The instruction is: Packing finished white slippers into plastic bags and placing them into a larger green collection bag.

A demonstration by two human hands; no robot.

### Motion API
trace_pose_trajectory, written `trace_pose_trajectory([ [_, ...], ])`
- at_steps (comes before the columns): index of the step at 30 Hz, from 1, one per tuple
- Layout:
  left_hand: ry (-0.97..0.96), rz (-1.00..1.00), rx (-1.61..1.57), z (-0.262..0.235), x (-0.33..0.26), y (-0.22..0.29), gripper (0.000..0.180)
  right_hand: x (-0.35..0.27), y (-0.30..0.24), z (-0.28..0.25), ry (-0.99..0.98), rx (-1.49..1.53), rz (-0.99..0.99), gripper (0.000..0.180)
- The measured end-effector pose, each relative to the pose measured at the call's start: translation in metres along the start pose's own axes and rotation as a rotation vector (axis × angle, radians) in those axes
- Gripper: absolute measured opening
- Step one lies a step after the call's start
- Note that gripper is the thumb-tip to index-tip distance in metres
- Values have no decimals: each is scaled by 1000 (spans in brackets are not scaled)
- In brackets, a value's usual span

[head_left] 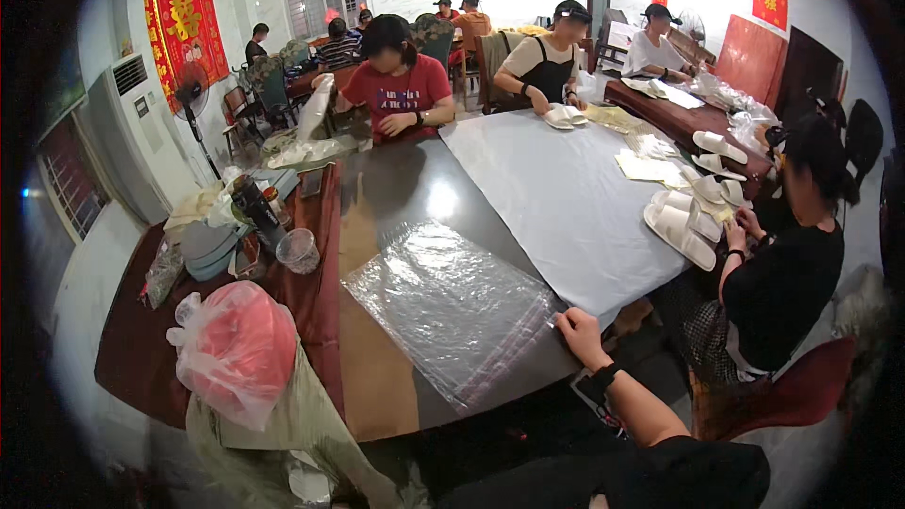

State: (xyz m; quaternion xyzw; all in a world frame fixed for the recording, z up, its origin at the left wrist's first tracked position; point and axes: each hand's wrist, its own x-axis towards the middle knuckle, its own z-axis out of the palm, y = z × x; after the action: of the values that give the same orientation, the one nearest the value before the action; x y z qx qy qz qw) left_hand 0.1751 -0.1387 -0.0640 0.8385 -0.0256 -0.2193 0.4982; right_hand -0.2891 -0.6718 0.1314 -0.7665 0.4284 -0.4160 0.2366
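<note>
A flat stack of clear plastic bags (pixel 452 306) lies on the dark table (pixel 396 184) in front of me. My right hand (pixel 580 335) comes in from the lower right with a dark watch on its wrist. Its fingers are closed on the right-hand corner of the stack, at the table's near edge. My left hand is not in view.
A pink plastic bag (pixel 236 349) over something red sits at the lower left. Past it stand a clear cup (pixel 299 250) and bottles (pixel 255 207). A grey sheet (pixel 566 198) covers the table's right part, with white slippers (pixel 679 226) by a seated person in black (pixel 782 283). Several more people sit at the far end.
</note>
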Motion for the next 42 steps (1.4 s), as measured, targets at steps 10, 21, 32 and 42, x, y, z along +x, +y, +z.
trace_pose_trajectory([
  [10,-204,1,138,2,-67,-53,65,-13,2,-2,31,20,-53,27],
  [21,-45,14,189,-25,-122,-103,55,12,-5,0,-3,90,-99,31],
  [32,149,75,205,-2,-205,-16,26,-10,-7,-6,-112,1,16,34],
  [42,412,496,0,-35,-266,185,17,-10,1,-4,-111,108,-88,24],
])
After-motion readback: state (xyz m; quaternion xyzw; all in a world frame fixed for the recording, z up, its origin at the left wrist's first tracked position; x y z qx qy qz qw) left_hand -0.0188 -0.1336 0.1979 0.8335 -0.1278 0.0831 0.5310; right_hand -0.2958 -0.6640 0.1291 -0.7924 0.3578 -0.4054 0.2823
